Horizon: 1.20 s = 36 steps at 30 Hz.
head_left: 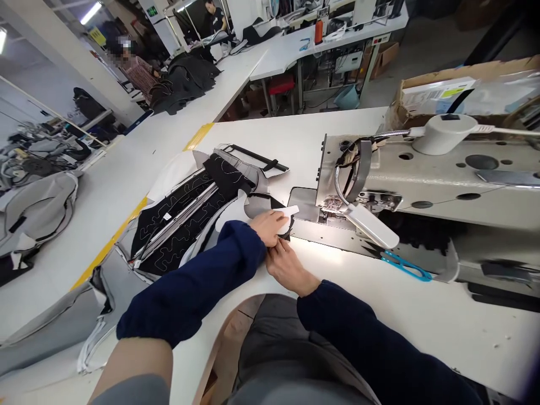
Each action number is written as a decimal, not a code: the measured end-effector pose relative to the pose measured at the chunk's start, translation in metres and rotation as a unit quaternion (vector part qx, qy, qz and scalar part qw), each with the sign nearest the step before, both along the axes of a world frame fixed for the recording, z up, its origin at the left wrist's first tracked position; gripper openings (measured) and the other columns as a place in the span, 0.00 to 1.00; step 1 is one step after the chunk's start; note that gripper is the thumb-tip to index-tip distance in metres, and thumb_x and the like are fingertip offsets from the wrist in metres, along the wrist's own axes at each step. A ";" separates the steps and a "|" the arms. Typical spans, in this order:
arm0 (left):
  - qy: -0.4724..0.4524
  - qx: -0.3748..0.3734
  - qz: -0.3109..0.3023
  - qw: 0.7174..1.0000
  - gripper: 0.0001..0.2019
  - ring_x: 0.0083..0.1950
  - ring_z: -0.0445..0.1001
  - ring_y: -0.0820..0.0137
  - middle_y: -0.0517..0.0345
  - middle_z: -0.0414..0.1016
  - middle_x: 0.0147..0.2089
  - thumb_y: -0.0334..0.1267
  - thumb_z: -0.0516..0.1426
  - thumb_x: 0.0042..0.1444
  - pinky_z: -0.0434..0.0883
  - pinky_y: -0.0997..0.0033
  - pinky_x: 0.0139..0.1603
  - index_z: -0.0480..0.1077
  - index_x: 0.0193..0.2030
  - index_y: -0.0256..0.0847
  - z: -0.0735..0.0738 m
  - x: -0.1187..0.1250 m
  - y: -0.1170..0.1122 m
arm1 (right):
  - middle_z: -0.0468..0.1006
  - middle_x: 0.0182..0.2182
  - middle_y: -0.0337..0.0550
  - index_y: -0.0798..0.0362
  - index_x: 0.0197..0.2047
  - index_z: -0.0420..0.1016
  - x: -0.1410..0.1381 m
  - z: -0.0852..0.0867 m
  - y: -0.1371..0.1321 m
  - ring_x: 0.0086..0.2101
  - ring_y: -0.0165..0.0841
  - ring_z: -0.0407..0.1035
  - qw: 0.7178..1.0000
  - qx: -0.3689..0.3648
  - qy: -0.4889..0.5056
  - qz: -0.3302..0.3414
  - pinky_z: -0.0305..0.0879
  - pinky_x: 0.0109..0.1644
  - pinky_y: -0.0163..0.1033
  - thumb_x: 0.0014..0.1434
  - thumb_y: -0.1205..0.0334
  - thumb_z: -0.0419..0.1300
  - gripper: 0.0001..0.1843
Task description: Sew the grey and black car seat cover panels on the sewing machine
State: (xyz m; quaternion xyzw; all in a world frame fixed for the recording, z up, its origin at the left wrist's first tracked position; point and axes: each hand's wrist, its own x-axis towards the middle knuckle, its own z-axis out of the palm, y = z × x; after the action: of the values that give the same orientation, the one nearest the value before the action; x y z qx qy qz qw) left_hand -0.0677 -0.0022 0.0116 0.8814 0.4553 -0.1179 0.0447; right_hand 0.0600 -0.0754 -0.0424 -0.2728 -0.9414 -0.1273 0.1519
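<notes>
My left hand [269, 226] is closed on the near end of a sewn fabric cover [181, 247], its fingers over a white piece [291, 210]. Right beside it, my right hand [289, 264] pinches the cover's dark edge; the fingertips are partly hidden. The cover is grey and black, with wavy light stitching on the black panels, and spreads across the table to the left. Just right of my hands stands the sewing machine [379, 174], its needle area lit. The fabric is left of the needle area, apart from it.
Blue-handled thread snips [407, 266] lie at the machine's base. A white lamp [373, 226] hangs in front of the machine head. Grey covers [37, 208] lie at the left, and a cardboard box [468, 84] stands behind the machine. Two people are at the far tables.
</notes>
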 end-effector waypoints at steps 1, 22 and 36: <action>0.001 0.004 -0.005 1.000 0.23 0.59 0.66 0.59 0.47 0.65 0.60 0.29 0.53 0.54 0.69 0.60 0.57 0.64 0.58 0.36 0.000 0.001 0.002 | 0.76 0.42 0.70 0.71 0.45 0.75 0.002 -0.001 0.001 0.47 0.49 0.70 1.000 -0.002 0.004 0.004 0.63 0.53 0.55 0.56 0.73 0.56 0.15; -0.056 -0.010 -0.107 0.993 0.26 0.71 0.50 0.63 0.48 0.55 0.69 0.29 0.50 0.58 0.53 0.63 0.70 0.58 0.65 0.31 -0.026 -0.003 0.018 | 0.72 0.50 0.73 0.75 0.55 0.68 0.029 -0.009 0.012 0.52 0.49 0.68 0.999 0.016 0.022 0.016 0.63 0.57 0.53 0.59 0.73 0.53 0.21; -0.056 0.021 -0.095 0.994 0.23 0.69 0.53 0.61 0.49 0.58 0.68 0.34 0.51 0.62 0.56 0.64 0.68 0.60 0.64 0.31 -0.023 0.078 0.021 | 0.74 0.51 0.65 0.69 0.53 0.72 0.110 -0.015 0.018 0.54 0.49 0.67 0.999 0.033 0.033 0.014 0.62 0.57 0.52 0.58 0.76 0.50 0.20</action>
State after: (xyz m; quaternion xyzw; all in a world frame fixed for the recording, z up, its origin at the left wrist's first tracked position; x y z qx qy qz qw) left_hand 0.0099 0.0188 -0.0111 0.9266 0.3687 -0.0620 0.0403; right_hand 0.1697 -0.0573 -0.0572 -0.2582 -0.9350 -0.1476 0.1932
